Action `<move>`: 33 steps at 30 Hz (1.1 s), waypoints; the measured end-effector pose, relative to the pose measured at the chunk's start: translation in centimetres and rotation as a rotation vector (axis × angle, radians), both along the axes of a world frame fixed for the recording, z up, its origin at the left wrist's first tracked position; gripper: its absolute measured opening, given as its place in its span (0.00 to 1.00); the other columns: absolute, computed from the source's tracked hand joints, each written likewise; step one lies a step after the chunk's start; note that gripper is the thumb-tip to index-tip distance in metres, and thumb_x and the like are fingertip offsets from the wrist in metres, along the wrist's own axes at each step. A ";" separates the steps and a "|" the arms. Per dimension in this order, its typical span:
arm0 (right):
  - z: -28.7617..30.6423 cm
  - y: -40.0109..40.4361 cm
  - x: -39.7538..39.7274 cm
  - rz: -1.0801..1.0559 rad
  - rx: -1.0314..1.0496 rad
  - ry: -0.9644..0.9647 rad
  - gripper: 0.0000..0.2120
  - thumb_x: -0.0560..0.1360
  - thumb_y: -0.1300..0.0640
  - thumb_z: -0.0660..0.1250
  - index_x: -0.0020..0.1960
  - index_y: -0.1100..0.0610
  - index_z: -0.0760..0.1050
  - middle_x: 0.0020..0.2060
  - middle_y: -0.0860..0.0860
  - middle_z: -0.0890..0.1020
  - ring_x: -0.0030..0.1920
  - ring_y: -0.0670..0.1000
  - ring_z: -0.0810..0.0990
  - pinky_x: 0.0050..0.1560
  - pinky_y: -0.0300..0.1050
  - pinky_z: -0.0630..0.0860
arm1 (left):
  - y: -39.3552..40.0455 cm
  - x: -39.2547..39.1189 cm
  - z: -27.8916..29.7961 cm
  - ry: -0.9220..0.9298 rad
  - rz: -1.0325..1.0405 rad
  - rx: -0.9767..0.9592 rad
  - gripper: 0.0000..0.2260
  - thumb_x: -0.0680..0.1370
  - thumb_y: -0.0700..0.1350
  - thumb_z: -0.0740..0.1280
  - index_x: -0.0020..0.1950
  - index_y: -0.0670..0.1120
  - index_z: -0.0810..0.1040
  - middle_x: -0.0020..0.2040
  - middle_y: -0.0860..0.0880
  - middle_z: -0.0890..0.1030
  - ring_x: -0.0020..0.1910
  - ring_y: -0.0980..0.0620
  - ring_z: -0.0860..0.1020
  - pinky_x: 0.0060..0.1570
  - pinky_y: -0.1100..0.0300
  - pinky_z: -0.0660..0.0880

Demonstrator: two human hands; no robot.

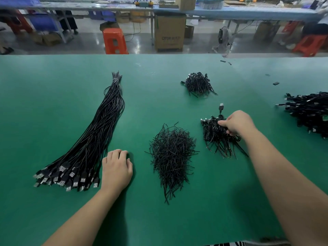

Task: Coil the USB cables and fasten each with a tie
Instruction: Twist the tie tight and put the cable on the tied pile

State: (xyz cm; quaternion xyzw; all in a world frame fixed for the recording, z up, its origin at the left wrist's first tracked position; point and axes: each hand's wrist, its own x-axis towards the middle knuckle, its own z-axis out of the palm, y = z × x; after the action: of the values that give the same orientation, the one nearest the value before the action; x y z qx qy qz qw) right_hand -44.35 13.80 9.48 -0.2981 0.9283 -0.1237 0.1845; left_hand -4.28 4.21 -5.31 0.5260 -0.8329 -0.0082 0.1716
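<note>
Right hand (237,123) is out over the near-right pile of coiled cables (220,137), fingers curled round a finished coil (221,124), its USB plug (221,106) sticking up and away from the knuckles; looks like it is being set down on the pile, though whether the fingers have begun to let go I cannot tell. Left hand (116,167) rests on the green table (53,96), fingers loosely bent, holding nothing. What matters for the next cable: the bundle of straight USB cables (99,135) lies just beside the left hand, on its outer side. Its long axis runs away from the person, leaning right toward the far end, where a pale band (115,79) cinches it; the plug ends (67,176) fan out at the near end, close to the left wrist. So the left hand is much the nearer one, and I judge the draw would go plug-first, toward the person, along the bundle's length. The heap of loose ties (171,153) sits between the two hands, within reach of either. A second small pile of coils (197,84) lies farther back, and a larger mass of cables (308,110) sits at the right edge.
</note>
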 end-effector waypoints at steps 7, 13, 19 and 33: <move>-0.6 -2.3 -2.7 -0.214 -0.011 -0.210 0.19 0.71 0.53 0.77 0.49 0.68 0.77 0.30 0.58 0.84 0.18 0.50 0.77 0.17 0.37 0.70 | -0.3 0.1 -0.3 0.019 0.013 -0.015 0.10 0.75 0.45 0.66 0.54 0.45 0.79 0.52 0.46 0.78 0.53 0.44 0.73 0.52 0.47 0.71; -1.8 -3.6 -3.1 -0.196 0.057 -0.216 0.14 0.77 0.57 0.71 0.55 0.68 0.76 0.42 0.57 0.86 0.25 0.51 0.77 0.23 0.43 0.74 | -0.3 0.1 -0.2 0.049 0.011 -0.023 0.12 0.74 0.47 0.61 0.53 0.45 0.79 0.50 0.47 0.78 0.51 0.45 0.73 0.50 0.49 0.70; -2.5 -3.4 -3.2 -0.079 0.164 0.044 0.21 0.81 0.49 0.67 0.39 0.64 0.72 0.33 0.58 0.79 0.33 0.56 0.78 0.45 0.49 0.79 | -0.4 0.1 -0.3 0.042 0.013 -0.019 0.13 0.74 0.48 0.61 0.53 0.45 0.79 0.50 0.47 0.78 0.51 0.45 0.73 0.50 0.49 0.70; -3.1 -2.3 -3.6 -0.110 0.163 0.065 0.21 0.80 0.48 0.68 0.36 0.63 0.74 0.30 0.57 0.80 0.29 0.54 0.80 0.35 0.44 0.76 | -0.3 0.1 -0.2 0.043 0.013 -0.020 0.10 0.75 0.46 0.64 0.53 0.45 0.79 0.50 0.47 0.78 0.51 0.45 0.73 0.51 0.48 0.70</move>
State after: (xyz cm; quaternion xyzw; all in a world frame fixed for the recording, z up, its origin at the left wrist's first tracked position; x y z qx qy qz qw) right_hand -47.94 11.51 6.34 -0.2345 0.9558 -0.0478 0.1708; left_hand -4.18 3.92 -5.54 0.5295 -0.8255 -0.0098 0.1949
